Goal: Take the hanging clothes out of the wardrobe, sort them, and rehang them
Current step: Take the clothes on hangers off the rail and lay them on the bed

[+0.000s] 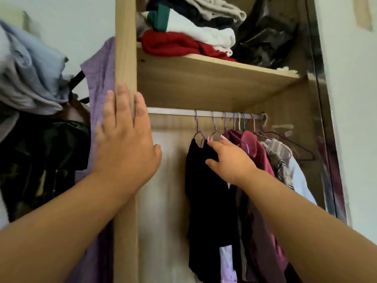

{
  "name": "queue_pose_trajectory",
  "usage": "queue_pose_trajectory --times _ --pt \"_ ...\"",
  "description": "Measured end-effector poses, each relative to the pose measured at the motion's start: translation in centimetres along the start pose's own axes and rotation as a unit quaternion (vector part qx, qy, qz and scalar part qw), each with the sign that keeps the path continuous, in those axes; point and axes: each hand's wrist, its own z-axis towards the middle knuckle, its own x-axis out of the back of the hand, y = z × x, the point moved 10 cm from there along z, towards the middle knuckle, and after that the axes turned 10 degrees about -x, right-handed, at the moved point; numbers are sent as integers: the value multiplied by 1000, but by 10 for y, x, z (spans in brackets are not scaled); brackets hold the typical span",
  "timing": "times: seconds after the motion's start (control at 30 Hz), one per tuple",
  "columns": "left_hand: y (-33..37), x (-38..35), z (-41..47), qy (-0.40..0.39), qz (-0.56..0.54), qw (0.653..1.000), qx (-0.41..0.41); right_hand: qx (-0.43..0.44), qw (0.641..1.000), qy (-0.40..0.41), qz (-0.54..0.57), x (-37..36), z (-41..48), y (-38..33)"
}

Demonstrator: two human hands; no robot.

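Observation:
A metal rail (pixel 175 111) runs under the wardrobe shelf, with several wire hangers bunched toward its right end. A black garment (pixel 204 197) hangs leftmost, then a maroon top (pixel 257 152), a plaid piece and a pale blue shirt (pixel 299 180). One bare hanger (pixel 293 144) hangs at the far right. My right hand (pixel 230 160) rests against the black garment's shoulder, fingers loosely curled on the cloth. My left hand (pixel 126 144) lies flat and spread on the wardrobe's upright side panel (pixel 125 48).
The shelf (pixel 204 82) above holds folded red, white and green clothes plus a black plastic bag (pixel 265 37). Outside, left of the panel, hang a purple garment (pixel 102 78), a pale blue cloth and dark bags. The left half of the rail is bare.

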Motion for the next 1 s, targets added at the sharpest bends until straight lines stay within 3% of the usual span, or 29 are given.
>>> queue_pose_trajectory --times 0.2,0.37,0.6,0.87,1.0 --pt "0 -1 1 3 92 995 42 -25 995 -85 -46 -42 67 21" --pt "4 10 1 52 95 993 46 -62 995 -71 11 -65 97 25" --pt "5 11 -1 63 94 992 54 -119 988 -31 95 -70 116 38" --pt "4 11 -1 55 85 993 61 -54 985 37 160 -21 123 40" --pt "1 7 -1 40 86 993 72 -37 988 51 140 -6 109 43"
